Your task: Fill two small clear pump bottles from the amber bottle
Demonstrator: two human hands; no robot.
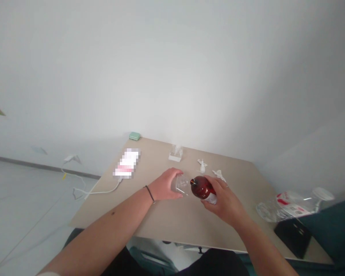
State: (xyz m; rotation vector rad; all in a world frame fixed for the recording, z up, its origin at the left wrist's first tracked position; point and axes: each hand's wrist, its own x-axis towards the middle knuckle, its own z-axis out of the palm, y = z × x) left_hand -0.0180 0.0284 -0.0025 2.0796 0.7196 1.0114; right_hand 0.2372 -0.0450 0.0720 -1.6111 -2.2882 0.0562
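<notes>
Left hand (163,184) wraps a clear cup (179,184); right hand (224,203) grips an amber bottle (203,189).
Its neck (193,183) tips close at the cup's 3 o'clock, both grips snug.

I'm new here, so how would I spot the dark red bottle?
On the beige table, the right hand grips the bottle, its neck tilted toward the clear cup in the left hand. Unlike the clear bottle lying further right, it is dark red.
</notes>
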